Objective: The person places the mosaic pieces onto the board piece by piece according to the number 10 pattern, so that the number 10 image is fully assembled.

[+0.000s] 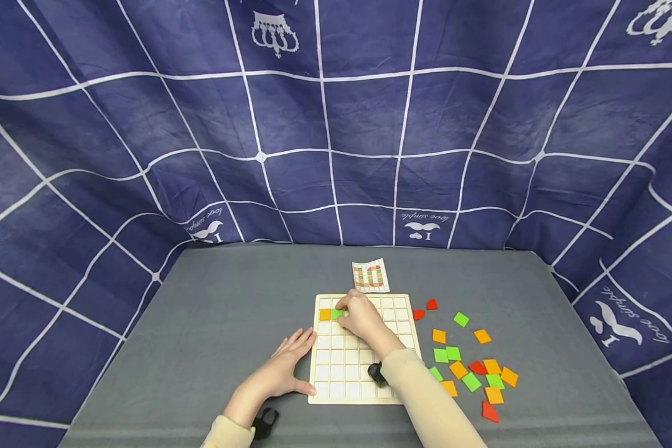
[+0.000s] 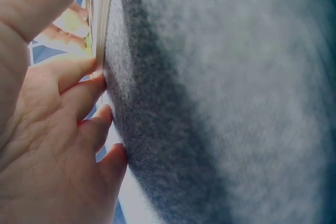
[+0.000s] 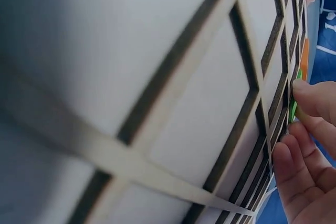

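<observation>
A pale wooden grid board (image 1: 337,373) lies on the grey table. My right hand (image 1: 363,316) reaches over its upper left part and pinches a green square tile (image 1: 337,314) between thumb and finger. In the right wrist view the tile (image 3: 293,107) stands at the grid, partly covered by the fingertips. Just left of it, an orange square tile (image 1: 325,315) sits in a cell. My left hand (image 1: 287,362) has its fingers spread and touches the board's left edge. The left wrist view shows those fingertips (image 2: 118,156) along the board's side.
Loose orange tiles (image 1: 494,395), green tiles (image 1: 471,381) and red pieces (image 1: 490,411) are scattered right of the board. A printed pattern card (image 1: 371,275) lies beyond the board's far edge. A blue checked curtain (image 1: 364,112) surrounds the table (image 1: 229,298).
</observation>
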A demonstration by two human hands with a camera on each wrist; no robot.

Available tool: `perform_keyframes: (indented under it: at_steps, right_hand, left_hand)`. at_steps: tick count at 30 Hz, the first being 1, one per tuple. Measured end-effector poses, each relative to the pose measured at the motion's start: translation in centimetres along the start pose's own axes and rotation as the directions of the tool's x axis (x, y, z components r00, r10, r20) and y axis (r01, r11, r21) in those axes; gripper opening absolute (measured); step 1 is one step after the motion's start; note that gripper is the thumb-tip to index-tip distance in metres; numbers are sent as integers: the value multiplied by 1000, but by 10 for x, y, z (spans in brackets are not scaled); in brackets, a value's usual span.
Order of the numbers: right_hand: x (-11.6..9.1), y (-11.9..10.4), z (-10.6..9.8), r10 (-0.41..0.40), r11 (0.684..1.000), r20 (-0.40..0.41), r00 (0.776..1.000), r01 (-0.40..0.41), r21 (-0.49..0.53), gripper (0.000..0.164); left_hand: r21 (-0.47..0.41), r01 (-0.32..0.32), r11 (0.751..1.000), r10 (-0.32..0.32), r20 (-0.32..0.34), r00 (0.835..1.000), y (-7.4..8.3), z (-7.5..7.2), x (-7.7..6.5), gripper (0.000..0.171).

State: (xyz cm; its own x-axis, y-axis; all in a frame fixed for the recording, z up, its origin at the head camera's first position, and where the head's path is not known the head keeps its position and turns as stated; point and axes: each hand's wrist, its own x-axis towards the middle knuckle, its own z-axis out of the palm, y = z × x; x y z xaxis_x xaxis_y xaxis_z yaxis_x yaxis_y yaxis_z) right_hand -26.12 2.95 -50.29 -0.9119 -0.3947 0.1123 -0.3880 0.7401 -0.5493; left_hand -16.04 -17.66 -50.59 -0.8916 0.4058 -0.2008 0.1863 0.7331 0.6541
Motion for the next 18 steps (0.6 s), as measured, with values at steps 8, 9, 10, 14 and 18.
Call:
perform_keyframes:
  at_steps: [8,9,10,14,18]
  right_hand:
    - [-6,-2,-13,85,988,15,996,-86,131,23]
    - [-8,0,-18,100,981,9,995,-100,167,23]
    - [-10,1,-23,123,972,6,992,-121,201,23]
    - [-17,12,-49,210,936,-34,977,-191,297,22]
    - [-27,27,-73,263,922,-96,960,-221,318,21]
  left_hand:
    - [4,-4,1000,4,-7,1000,0,1,-1,111]
    - [4,-4,1000,4,-8,1000,0,1,-1,111]
    - [4,-4,1000,4,-11,1000,0,1,-1,111]
    - [13,-11,1000,12,-27,1000,-1,1,-1,111]
    - [8,-18,1000,18,-32,999,-2,2,-1,112]
